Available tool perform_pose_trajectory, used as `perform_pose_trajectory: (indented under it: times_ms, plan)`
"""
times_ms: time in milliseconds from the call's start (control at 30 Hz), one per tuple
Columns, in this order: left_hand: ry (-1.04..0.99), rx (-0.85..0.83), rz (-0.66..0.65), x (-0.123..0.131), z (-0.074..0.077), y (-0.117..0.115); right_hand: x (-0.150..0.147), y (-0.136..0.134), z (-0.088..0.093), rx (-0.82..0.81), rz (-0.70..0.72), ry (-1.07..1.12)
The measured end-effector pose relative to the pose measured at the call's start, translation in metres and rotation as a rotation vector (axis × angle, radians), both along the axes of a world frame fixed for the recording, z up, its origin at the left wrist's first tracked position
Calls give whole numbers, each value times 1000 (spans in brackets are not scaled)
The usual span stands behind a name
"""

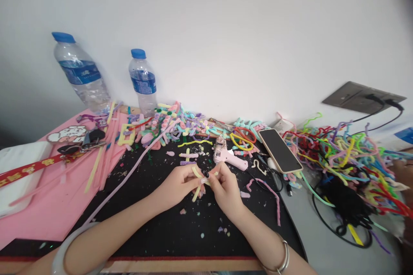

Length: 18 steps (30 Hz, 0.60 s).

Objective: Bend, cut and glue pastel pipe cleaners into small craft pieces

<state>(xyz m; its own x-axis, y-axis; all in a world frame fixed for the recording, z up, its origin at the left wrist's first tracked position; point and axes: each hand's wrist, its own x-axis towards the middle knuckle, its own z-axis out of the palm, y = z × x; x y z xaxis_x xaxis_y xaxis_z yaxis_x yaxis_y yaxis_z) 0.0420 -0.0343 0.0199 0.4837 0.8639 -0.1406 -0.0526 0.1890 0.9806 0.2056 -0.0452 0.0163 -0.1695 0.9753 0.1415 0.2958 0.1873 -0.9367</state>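
Observation:
Both my hands meet above the black mat [151,219], working on a pale yellow pipe cleaner [195,194]. Its ends stick out above and below my left hand [180,187], whose thumb and fingers pinch it. My right hand [227,189] pinches the same piece from the other side, thumb against fingers. Where the fingertips meet, the middle of the pipe cleaner is hidden. Just beyond my hands lies a pink glue gun [234,160]. To its left is a small piece of crossed yellow and purple pipe cleaners [188,155].
Two water bottles [143,81] stand against the wall. Pipe cleaner pieces [190,124] are heaped along the back. A phone [280,150] lies to the right, near a tangled pile of pipe cleaners [351,150] and black cables. Pink sheets [48,219] cover the left side.

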Motion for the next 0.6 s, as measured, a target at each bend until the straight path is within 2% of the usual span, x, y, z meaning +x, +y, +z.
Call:
perform_pose_trajectory:
  times_ms: [133,300,433,600]
  plan:
    - [18,68,67,-2,0,1,0,2,1,-59,43,51]
    - [23,116,170,-5,2,5,2,3,0,-64,58,-26]
    - [-59,7,175,-5,0,6,4,3,-1,-70,57,-59]
    - [-139,-131,104,-8,-3,7,9,6,-3,-53,45,-18]
